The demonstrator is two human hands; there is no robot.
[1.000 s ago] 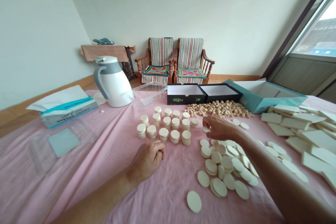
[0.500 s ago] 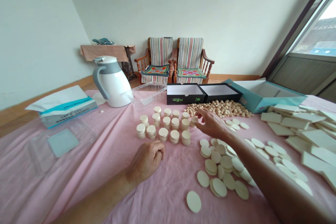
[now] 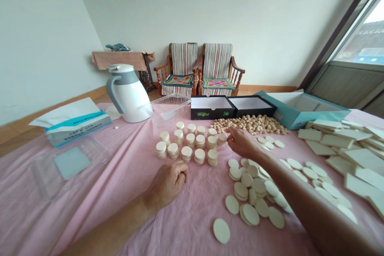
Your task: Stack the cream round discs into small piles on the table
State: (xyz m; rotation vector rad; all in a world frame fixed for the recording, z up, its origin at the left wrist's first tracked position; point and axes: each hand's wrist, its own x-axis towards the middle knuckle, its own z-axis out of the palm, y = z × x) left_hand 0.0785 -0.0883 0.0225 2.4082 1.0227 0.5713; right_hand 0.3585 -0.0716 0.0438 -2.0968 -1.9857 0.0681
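My right hand [image 3: 242, 143] reaches forward over the pink tablecloth [image 3: 126, 192]. Its fingertips sit just right of the rightmost stack of round cream discs [image 3: 222, 139], and I see nothing between the fingers. That stack ends rows of short disc stacks [image 3: 189, 144]. Loose flat discs [image 3: 258, 192] lie scattered under and beside my right forearm. Closed in a loose fist, my left hand [image 3: 168, 182] rests on the cloth just in front of the stacks, with nothing visible in it.
A heap of small tan balls [image 3: 255, 124] lies behind the stacks, before two open black boxes [image 3: 210, 108] and a teal box [image 3: 300, 110]. Cream rectangular slabs [image 3: 345, 148] cover the right side. A white jug [image 3: 129, 94], clear trays [image 3: 171, 106] and a bag [image 3: 72, 122] stand at left.
My right hand lifted a disc from the loose pile, carried it left to the rightmost stack, and has now drawn slightly back from it. My left hand stayed still.
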